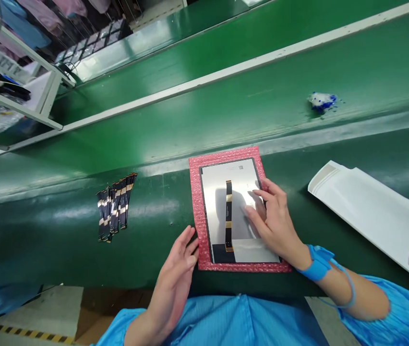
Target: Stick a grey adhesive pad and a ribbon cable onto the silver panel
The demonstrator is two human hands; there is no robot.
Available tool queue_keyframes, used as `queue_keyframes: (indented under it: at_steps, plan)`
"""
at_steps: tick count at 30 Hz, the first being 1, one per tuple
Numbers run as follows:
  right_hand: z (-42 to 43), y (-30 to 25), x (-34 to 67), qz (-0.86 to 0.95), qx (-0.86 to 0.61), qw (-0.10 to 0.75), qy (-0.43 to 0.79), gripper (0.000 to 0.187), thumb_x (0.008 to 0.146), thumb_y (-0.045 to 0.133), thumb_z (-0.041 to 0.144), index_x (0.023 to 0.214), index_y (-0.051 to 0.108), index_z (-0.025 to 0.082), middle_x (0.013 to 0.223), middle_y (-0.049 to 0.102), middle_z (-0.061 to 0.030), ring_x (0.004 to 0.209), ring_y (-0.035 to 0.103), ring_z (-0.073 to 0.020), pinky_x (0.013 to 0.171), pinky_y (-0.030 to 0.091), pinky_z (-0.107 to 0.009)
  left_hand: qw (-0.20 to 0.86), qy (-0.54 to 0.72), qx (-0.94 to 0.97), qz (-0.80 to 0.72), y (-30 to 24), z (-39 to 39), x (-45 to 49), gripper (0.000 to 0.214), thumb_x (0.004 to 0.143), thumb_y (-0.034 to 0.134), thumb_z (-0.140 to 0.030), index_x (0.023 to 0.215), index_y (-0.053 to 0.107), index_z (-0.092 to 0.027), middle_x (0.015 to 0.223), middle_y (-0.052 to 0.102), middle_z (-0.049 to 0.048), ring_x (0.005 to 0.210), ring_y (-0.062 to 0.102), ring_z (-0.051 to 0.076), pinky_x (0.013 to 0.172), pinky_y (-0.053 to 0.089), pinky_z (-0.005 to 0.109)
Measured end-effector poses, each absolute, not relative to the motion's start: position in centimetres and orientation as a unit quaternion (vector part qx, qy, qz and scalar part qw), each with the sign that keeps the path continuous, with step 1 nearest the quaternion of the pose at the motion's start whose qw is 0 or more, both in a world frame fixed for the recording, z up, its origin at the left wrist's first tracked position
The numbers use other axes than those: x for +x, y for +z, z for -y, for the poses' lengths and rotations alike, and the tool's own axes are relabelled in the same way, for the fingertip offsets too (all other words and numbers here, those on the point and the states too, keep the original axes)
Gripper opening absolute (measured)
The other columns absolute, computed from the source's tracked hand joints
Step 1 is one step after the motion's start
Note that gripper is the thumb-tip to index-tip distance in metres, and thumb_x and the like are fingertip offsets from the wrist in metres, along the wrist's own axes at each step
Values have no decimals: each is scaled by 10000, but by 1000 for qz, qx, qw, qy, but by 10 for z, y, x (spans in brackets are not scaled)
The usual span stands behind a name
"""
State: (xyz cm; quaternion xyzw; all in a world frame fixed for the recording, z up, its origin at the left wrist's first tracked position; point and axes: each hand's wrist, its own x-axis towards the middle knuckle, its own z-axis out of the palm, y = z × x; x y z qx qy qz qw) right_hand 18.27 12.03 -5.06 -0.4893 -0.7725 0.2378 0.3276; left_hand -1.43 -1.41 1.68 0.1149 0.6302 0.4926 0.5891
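Observation:
In front of me lies a display panel (213, 192), silver-backed with a dark rim, on a pink bubble-wrap sheet (196, 206). A black flex cable (229, 211) with gold bands runs lengthwise over the panel's back. My right hand (274, 221) rests over the panel's right side, fingers apart, thumb toward the middle; a blue wrist strap (316, 263) circles that wrist. My left hand (176, 269) is at the bubble wrap's lower left edge, fingers extended and holding nothing. Off to the left, several more flex cables (116, 206) lie in a fanned pile on the green bench.
A white curved tray (380, 206) lies at right. Beyond the bench's ridge sits a clump with blue specks (322, 101). A pale rail (197, 82) crosses the green surface (147, 125). A white shelf frame (51, 96) stands at upper left, with hanging garments (46, 19) behind.

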Motion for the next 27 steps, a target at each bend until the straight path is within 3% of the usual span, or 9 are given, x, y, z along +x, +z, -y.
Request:
queue_keyframes:
  at_steps: [3,7,10,15,18,21,25,27]
  plan:
    - [-116,-51,179,768,-479,332,265,310,924,476,377,1199,478,234,1389,379,-127,1331,372,-278,1051,401,-510,641,470,74,-602,21,-3,-13,524,728,719,-318,1234,606,-236,1323,574,83,1208,538,312,990,465,433]
    - [-114,-52,180,745,-475,357,303,262,933,452,375,1152,511,244,1356,419,-113,1300,402,-268,1037,403,-501,687,407,161,-580,8,-21,-10,385,676,780,-334,1042,704,-241,1009,721,47,988,657,280,945,493,424]
    - [-115,-51,182,728,-477,376,319,267,925,461,393,1145,520,254,1347,440,-102,1281,417,-268,1025,405,-504,665,396,205,-599,4,-44,-25,282,614,810,-373,864,737,-265,838,737,14,802,684,243,832,540,397]
    - [-115,-43,189,699,-512,363,343,242,917,472,407,1109,540,276,1339,474,-84,1261,462,-260,983,460,-474,570,395,294,-658,30,-135,-102,420,500,853,-306,863,722,-140,782,729,49,656,644,190,632,510,301]
    - [-110,-39,195,712,-507,345,342,226,907,478,410,1084,557,293,1307,518,-69,1207,531,-258,933,516,-453,442,341,414,-719,51,-207,-156,252,570,816,-231,763,691,-128,654,675,16,571,575,144,556,444,256]
    - [-104,-34,202,736,-492,309,346,211,893,493,415,1047,587,305,1269,560,-58,1153,587,-249,870,569,-404,375,286,484,-737,65,-271,-195,143,683,746,-140,793,660,-113,653,636,-25,593,555,113,620,455,252]
    - [-100,-22,210,736,-506,232,385,224,901,474,432,1008,621,301,1248,591,-64,1059,645,-228,607,605,-267,339,270,514,-740,63,-323,-222,145,868,621,-251,912,627,-113,854,641,13,747,608,131,709,521,301]
    - [-102,-16,210,737,-515,219,378,236,906,466,435,1000,627,291,1232,604,-70,1036,656,-227,622,610,-275,318,267,522,-745,54,-337,-231,207,900,580,-308,987,617,-123,970,638,40,850,622,160,760,537,338]
